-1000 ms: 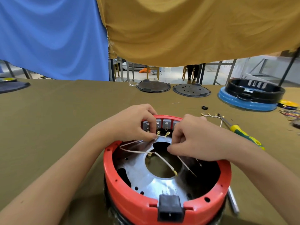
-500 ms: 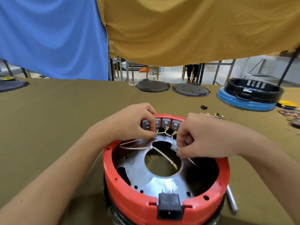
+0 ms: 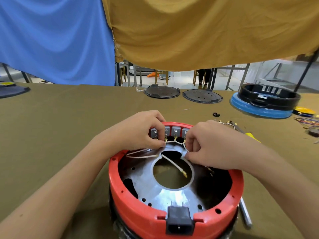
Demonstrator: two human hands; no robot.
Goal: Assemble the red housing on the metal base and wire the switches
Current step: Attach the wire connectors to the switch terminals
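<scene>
olive cloth covered the table, wide and a little creased. on it, near the front edge, sat the red housing over the metal base, a black socket set in its near rim. grey switches lined the far inner wall, white wires trailing from them across the plate. the left hand had its fingers curled, thumb and forefinger pinching a wire end at a switch terminal. the right hand was curled too, pinching a wire just beside the rightmost switch. a grey rod lay against the housing's right side. further back lay two dark discs, and to the right a black ring on a blue base. loose wires and a yellow handle lay at the right. behind the table hung a blue sheet and a mustard sheet; under them showed chair legs, metal frames and a pale floor.
</scene>
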